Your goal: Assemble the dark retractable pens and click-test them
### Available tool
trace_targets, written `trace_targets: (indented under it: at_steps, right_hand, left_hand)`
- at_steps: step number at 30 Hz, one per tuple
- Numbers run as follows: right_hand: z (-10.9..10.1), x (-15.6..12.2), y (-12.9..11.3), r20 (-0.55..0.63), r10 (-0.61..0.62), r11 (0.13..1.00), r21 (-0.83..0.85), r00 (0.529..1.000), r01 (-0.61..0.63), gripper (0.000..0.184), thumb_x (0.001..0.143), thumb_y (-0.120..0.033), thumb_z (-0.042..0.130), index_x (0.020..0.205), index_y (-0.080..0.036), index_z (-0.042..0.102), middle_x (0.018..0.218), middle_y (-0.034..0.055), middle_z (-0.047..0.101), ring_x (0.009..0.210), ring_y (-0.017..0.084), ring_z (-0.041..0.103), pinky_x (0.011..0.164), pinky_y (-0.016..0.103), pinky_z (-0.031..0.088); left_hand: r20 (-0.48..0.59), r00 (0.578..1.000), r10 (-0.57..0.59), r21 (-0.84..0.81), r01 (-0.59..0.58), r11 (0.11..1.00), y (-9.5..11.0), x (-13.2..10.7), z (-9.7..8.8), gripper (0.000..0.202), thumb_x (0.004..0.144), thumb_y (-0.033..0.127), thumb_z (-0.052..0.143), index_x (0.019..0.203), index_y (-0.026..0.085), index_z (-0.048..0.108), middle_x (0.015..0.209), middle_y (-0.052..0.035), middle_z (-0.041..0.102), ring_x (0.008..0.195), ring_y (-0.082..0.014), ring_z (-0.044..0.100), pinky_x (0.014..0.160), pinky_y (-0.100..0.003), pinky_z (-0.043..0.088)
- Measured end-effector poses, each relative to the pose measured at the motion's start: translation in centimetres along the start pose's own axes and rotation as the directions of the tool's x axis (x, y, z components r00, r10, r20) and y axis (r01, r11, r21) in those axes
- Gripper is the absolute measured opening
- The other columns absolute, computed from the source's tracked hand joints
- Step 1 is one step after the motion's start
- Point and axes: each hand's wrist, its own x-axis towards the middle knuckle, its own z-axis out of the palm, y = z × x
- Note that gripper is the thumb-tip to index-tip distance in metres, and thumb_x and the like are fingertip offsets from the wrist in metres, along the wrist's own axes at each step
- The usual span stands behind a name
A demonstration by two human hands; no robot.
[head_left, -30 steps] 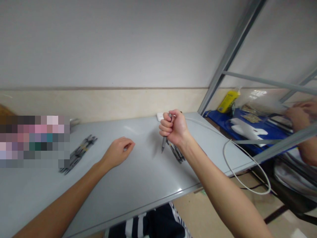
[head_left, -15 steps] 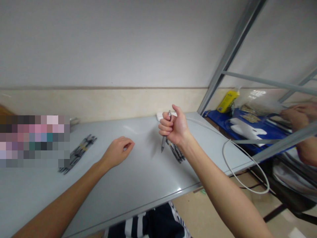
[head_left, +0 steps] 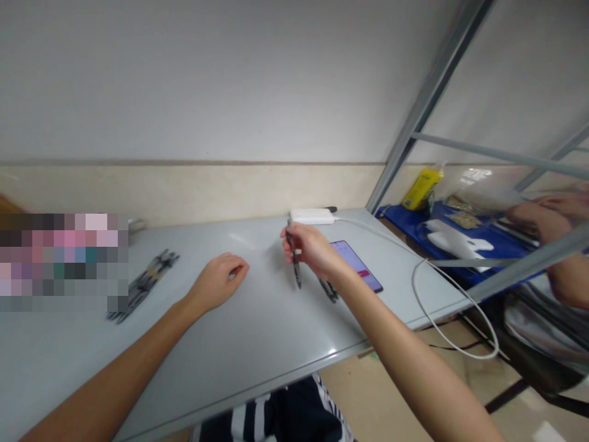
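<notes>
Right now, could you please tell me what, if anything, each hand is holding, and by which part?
The right hand grips a pen around its upper and middle part, lower end free; the loosely curled left hand shows nothing held.

Light is dim — the tabletop (head_left: 257,331) glints at its front edge, pixelation blots the middle left.

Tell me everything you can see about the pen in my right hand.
The pen is slim and dark, grey to black, with a smooth look like plastic and a narrow lower end. It stands steeply, its top leaning a little toward the picture's left. The fingers of your right hand hold it, covering part of its length. It is over the grey table; whether its lower end touches the surface, I can't tell. Any lettering is too blurred to read.
</notes>
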Motion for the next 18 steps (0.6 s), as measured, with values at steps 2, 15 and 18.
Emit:
trace_targets:
  at_steps: [2, 15, 18]
  right_hand:
    - [0.0, 0.0, 1.3, -0.098, -0.087, 0.940, -0.339, 0.991, 0.049, 0.015, 0.078, -0.026, 0.048, 0.067, -0.019, 0.054, 0.055, -0.0009, 0.052, 0.052, 0.012, 0.047, 0.055, 0.024, 0.039]
    - [-0.8, -1.3, 5.1, -0.084, -0.399, -0.077, -0.989, 0.913, -0.125, 0.034, 0.088, -0.031, 0.040, 0.091, -0.014, 0.069, 0.107, 0.0189, 0.057, 0.104, 0.033, 0.041, 0.082, 0.046, 0.030]
    - [-1.2, -1.3, 5.1, -0.072, -0.418, -0.127, -0.982, 0.906, -0.137, 0.030, 0.086, -0.027, 0.043, 0.097, -0.014, 0.067, 0.109, 0.0188, 0.054, 0.104, 0.033, 0.039, 0.083, 0.046, 0.027]
  left_hand:
    - [-0.008, 1.000, 0.009, 0.008, -0.009, 1.000, 0.0, 0.0, 0.0, 0.031, 0.088, 0.029, 0.043, 0.071, 0.018, 0.066, 0.068, -0.0037, 0.067, 0.068, -0.0165, 0.056, 0.066, -0.029, 0.044]
    - [0.025, 1.000, 0.002, 0.005, -0.002, 1.000, -0.3, -0.1, 0.0, 0.028, 0.089, 0.026, 0.043, 0.073, 0.018, 0.066, 0.072, -0.0044, 0.067, 0.073, -0.0182, 0.056, 0.069, -0.030, 0.043]
    - [0.018, 1.000, 0.003, 0.001, -0.003, 1.000, -0.3, -0.1, 0.1, 0.028, 0.088, 0.027, 0.044, 0.073, 0.018, 0.066, 0.071, -0.0042, 0.067, 0.071, -0.0183, 0.056, 0.068, -0.031, 0.043]
